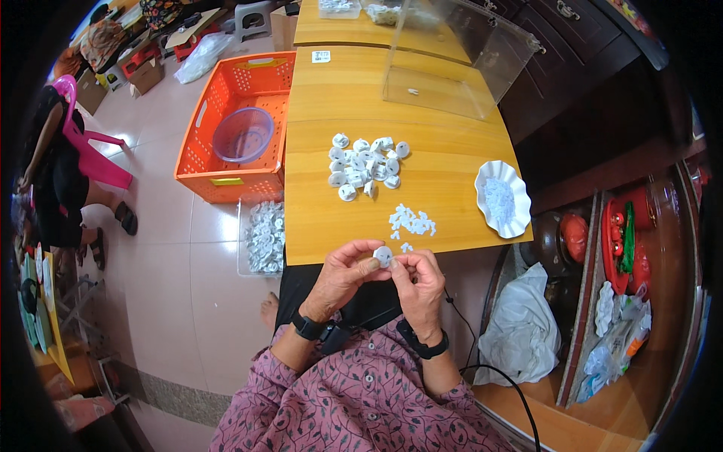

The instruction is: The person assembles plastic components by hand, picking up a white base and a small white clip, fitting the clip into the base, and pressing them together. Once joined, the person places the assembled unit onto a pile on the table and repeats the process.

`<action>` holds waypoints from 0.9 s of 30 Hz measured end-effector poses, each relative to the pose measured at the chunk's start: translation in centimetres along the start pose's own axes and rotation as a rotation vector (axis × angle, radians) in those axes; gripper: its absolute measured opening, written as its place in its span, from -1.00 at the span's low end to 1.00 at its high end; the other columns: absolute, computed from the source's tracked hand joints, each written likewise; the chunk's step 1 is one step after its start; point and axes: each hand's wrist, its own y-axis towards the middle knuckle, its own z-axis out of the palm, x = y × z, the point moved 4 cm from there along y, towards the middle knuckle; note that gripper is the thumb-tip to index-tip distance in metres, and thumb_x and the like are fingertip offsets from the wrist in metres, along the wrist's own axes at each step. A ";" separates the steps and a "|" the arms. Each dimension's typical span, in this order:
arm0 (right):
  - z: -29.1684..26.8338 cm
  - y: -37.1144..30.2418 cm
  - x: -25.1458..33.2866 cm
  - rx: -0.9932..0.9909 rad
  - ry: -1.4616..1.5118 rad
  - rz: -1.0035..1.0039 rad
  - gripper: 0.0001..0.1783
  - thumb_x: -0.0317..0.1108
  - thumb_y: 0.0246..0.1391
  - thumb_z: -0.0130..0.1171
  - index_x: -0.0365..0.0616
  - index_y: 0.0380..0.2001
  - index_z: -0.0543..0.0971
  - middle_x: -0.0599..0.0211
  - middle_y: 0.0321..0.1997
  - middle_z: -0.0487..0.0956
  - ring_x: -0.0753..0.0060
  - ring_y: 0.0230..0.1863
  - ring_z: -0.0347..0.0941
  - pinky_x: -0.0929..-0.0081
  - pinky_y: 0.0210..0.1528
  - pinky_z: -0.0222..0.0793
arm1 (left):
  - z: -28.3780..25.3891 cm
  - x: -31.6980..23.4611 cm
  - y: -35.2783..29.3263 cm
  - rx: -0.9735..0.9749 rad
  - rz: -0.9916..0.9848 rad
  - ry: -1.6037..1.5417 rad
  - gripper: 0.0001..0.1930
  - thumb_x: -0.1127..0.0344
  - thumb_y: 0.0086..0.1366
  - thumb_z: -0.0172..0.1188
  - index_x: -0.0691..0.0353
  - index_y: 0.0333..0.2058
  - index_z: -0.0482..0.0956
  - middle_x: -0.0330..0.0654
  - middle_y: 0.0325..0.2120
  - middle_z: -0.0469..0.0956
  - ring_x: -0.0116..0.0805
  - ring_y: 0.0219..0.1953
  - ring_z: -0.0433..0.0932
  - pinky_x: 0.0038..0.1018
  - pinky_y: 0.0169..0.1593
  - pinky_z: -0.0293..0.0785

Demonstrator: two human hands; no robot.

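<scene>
Just off the table's front edge, my left hand (pixel 339 275) pinches a small white round plastic part (pixel 383 257) between thumb and fingers. My right hand (pixel 422 282) is closed at the part's right edge, thumb and forefinger touching it; whether a smaller piece sits between those fingertips is hidden. Beyond my hands lies a loose scatter of tiny white plastic pieces (pixel 410 220). Farther back on the table is a cluster of similar white round parts (pixel 365 167), some tipped on their sides.
On the yellow wooden table (pixel 324 233), a scalloped white dish (pixel 520 218) holds small translucent pieces. A clear plastic panel (pixel 444 75) stands behind. To the left are an orange crate (pixel 230 184) with a purple bowl (pixel 242 135) and a clear bin of parts (pixel 265 237). A person sits farther left.
</scene>
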 end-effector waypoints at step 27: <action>0.7 -0.2 0.7 -0.007 -0.054 -0.081 -0.90 -0.49 0.16 0.32 -0.25 -0.33 0.57 0.31 -0.32 0.51 0.52 -0.45 0.53 0.55 -0.41 0.47 | -0.5 0.3 -0.3 0.026 -0.032 0.010 -0.67 0.38 0.40 0.24 0.27 0.10 0.56 -0.14 -0.03 0.62 -0.36 -0.04 0.62 -0.42 -0.04 0.65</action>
